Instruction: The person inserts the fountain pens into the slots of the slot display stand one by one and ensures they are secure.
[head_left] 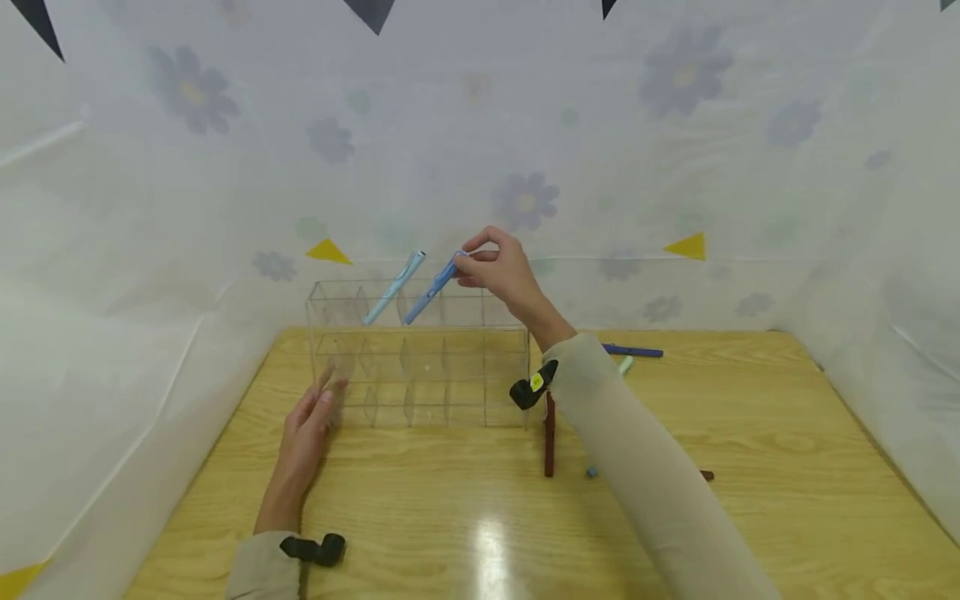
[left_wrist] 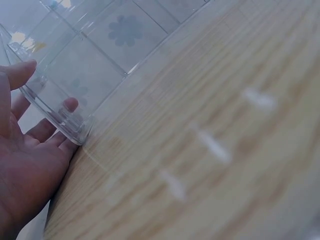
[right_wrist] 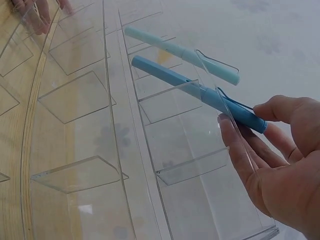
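A clear acrylic organizer [head_left: 506, 367] with three tiers of divided slots stands on the wooden table. At its top tier my right hand [head_left: 498, 271] pinches the clip end of a blue pen [right_wrist: 170, 76], which slants with its lower end among the slots. Just left of it, a light blue pen [head_left: 395, 287] leans in the top tier at a similar slant. Low on the organizer's left side, my left hand [head_left: 303, 425] holds the side wall, with the thumb [left_wrist: 22, 72] in front and fingers reaching behind the clear edge.
Right of the organizer lie a dark blue pen [head_left: 633, 352], a pale green pen [head_left: 626, 365] and a dark red pen [head_left: 550, 437]. A blue pen end [head_left: 592, 472] and a dark red pen end [head_left: 707, 475] show beside my right sleeve. A flowered curtain [head_left: 450, 125] surrounds the table.
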